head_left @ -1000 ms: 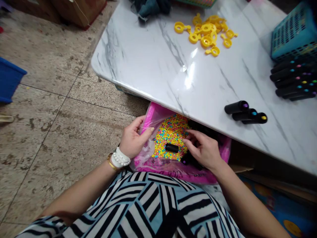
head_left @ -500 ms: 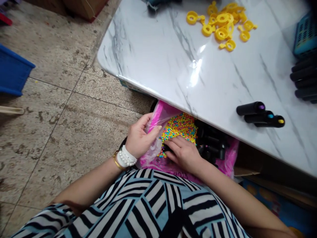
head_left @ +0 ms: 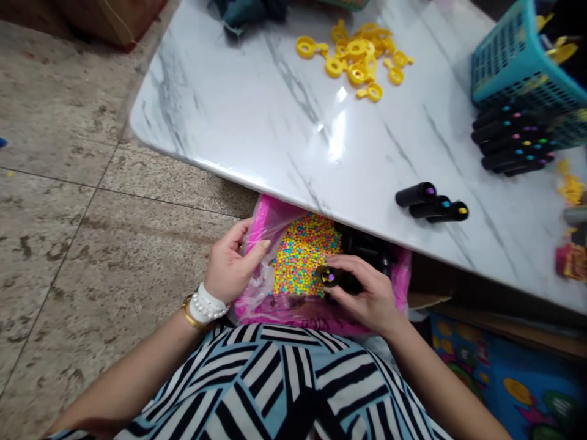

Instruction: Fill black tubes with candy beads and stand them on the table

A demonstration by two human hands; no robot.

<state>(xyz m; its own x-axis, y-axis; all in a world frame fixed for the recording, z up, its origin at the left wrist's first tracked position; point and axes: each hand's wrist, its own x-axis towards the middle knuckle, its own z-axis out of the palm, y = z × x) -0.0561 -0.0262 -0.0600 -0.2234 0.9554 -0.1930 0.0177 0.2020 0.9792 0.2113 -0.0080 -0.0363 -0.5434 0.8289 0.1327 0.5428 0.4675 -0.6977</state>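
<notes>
On my lap, partly under the table edge, sits a pink tray (head_left: pixel 316 315) lined with clear plastic. Small multicoloured beads (head_left: pixel 298 250) fill its left side, and several black tubes (head_left: pixel 367 247) lie at its right. My left hand (head_left: pixel 233 263) grips the tray's left rim through the plastic, thumb on top. Above the beads, my right hand (head_left: pixel 364 290) pinches a black tube (head_left: pixel 328 277) whose open end faces up, with a few coloured beads showing inside.
Three black tubes (head_left: pixel 433 201) with coloured beads at their ends lie on the marble-patterned table (head_left: pixel 257 122). Yellow ring-shaped caps (head_left: pixel 362 52) are piled farther back. At the right stand a blue basket (head_left: pixel 499 55) and a stack of black tubes (head_left: pixel 513 140). Dark cloth (head_left: pixel 247 15) lies at the back.
My right hand has risen from among the beads and moved rightward in the tray, now showing a black tube with beads in its mouth. My left hand keeps its hold. The view has shifted right.
</notes>
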